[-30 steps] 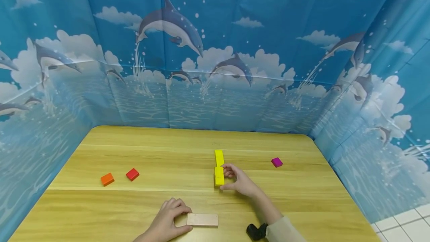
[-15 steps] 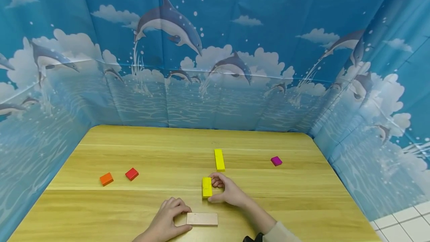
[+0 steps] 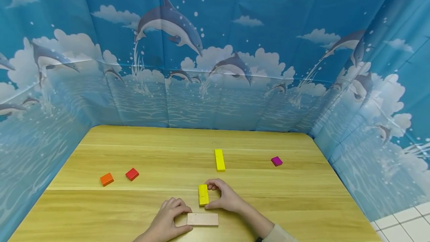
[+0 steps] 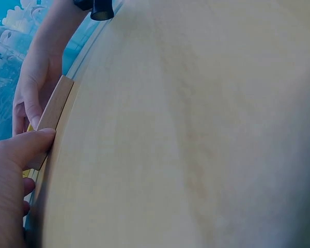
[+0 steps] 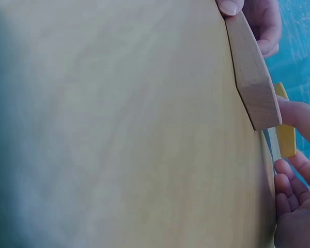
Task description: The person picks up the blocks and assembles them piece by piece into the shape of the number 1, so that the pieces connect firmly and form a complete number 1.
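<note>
Thumb and fingers of the right hand [image 3: 226, 197], in the head view, pinch a yellow block [image 3: 203, 195] by its near and far ends, just beyond the plain wooden block [image 3: 202, 219] and with a narrow gap between the two. The left hand [image 3: 168, 216] pinches the left end of the plain block, which lies lengthwise across the near part of the desk [image 3: 285, 189]. Bringing the yellow block to the plain one looks to be the step in hand; the next move would call for an even grip and careful alignment while the left hand keeps the plain block steady. A second yellow block [image 3: 220, 160] lies farther back, orange [image 3: 106, 179] and red blocks [image 3: 132, 174] well apart to the left, and a purple block [image 3: 277, 161] to the right. Whether the held yellow block touches the desk is hard to tell. In the left wrist view, the left thumb presses the plain block's edge; that hand is cut off by the frame, and only slivers of yellow show behind the wood. In the right wrist view, the plain block hides part of the yellow one, the right hand runs off the edge, and the desk surface blurs.
</note>
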A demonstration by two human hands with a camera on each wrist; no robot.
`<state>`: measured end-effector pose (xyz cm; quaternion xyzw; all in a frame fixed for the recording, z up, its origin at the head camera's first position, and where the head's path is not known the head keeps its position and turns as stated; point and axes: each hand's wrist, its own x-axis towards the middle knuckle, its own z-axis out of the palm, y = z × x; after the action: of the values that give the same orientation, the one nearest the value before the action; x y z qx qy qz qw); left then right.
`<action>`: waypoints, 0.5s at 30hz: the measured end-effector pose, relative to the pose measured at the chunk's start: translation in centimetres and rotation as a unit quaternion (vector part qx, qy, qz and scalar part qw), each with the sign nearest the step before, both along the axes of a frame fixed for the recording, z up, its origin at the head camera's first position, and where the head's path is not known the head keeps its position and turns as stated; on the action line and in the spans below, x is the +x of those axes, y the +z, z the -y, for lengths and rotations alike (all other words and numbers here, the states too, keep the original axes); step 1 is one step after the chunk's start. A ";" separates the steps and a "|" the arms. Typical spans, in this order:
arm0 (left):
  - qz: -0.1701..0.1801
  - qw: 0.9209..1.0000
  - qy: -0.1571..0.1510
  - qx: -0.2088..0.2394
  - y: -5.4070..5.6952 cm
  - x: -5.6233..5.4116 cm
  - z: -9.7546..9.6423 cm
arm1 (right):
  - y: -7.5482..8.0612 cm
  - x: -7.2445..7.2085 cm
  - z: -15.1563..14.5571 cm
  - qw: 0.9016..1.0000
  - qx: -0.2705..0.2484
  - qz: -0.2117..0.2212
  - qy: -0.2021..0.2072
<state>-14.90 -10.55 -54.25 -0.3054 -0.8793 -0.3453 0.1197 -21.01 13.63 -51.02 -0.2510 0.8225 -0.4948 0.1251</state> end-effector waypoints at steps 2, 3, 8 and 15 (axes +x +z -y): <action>0.000 1.000 0.001 -0.001 0.0 0.0 0.0 | -0.1 0.0 0.0 1.000 0.009 -0.013 0.004; 0.001 1.000 0.002 -0.002 0.0 0.0 0.0 | -0.2 0.0 0.0 1.000 0.016 -0.020 0.006; 0.011 1.000 0.001 -0.005 0.1 0.0 0.0 | -0.5 0.0 0.0 0.998 0.041 -0.046 0.011; 0.010 1.000 0.001 -0.006 0.1 -0.1 -0.1 | -0.6 0.1 -0.1 0.996 0.073 -0.053 0.013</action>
<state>-14.96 -10.48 -54.16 -0.3012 -0.8828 -0.3434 0.1093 -20.88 13.72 -51.64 -0.2783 0.8586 -0.4174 0.1056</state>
